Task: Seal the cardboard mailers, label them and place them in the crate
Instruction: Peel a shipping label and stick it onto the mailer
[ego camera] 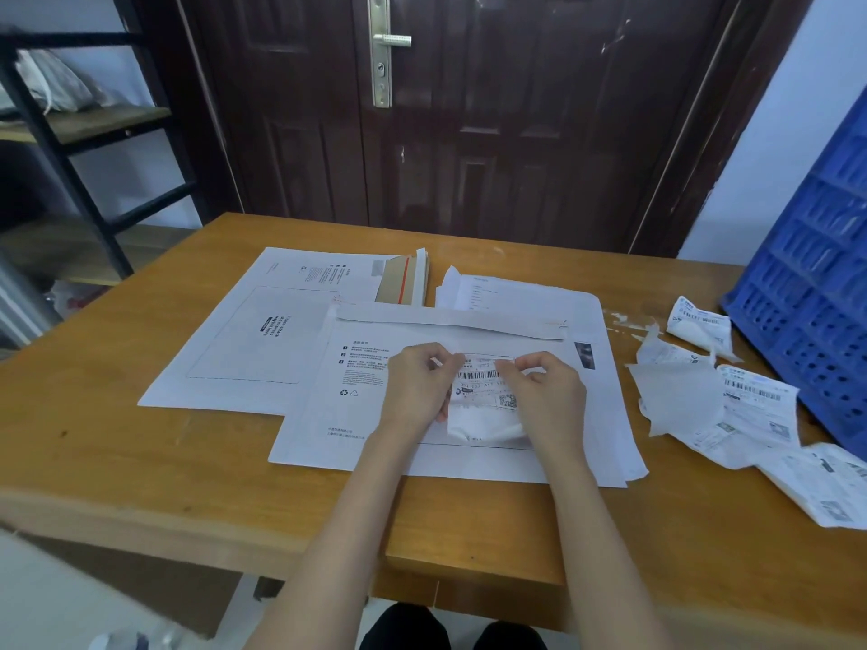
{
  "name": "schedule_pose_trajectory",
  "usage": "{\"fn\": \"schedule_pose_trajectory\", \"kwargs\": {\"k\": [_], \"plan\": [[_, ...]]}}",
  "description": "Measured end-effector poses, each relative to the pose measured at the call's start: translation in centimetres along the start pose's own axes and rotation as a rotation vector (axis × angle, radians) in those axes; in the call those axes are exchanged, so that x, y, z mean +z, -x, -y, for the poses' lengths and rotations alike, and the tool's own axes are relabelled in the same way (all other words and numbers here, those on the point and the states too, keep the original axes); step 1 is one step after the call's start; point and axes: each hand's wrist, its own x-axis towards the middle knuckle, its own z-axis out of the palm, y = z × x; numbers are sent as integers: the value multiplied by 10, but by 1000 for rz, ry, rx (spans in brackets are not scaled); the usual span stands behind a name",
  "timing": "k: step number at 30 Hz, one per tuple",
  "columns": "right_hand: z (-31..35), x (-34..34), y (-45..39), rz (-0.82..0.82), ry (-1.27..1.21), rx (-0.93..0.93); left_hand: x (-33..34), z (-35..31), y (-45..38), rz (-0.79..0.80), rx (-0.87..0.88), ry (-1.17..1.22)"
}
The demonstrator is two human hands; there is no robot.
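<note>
A white cardboard mailer (370, 415) lies flat in the middle of the wooden table, its flap folded down along the top. Over it both hands hold a barcode shipping label (483, 391). My left hand (417, 391) pinches the label's upper left edge. My right hand (544, 396) pinches its upper right edge, and the lower part of the label curls loose. A second white mailer (262, 335) lies to the left, partly under the first. The blue plastic crate (811, 283) stands tilted at the table's right edge.
Crumpled label backings and spare labels (732, 405) lie scattered on the right, beside the crate. A stack of mailers with a brown flap (403, 279) and loose sheets (488, 288) sit behind. A dark door stands beyond the table; a black metal shelf (70, 133) is at left.
</note>
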Motion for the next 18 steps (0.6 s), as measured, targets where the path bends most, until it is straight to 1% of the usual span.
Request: {"fn": "schedule_pose_trajectory", "kwargs": {"k": [3, 8, 11, 14, 16, 18], "plan": [[1, 0, -4, -27, 79, 8, 4, 2, -5, -33, 4, -74], [5, 0, -12, 5, 140, 74, 4, -1, -13, -19, -10, -210], [6, 1, -21, 41, 178, 128, 3, -3, -18, -33, 31, -325], [7, 2, -26, 70, 232, 151, 5, -3, -20, -71, 86, -491], [8, 3, -26, 65, 261, 150, 6, -3, -20, -92, 104, -523], [8, 4, -25, 54, 291, 142, 7, -1, -20, -106, 105, -503]]}}
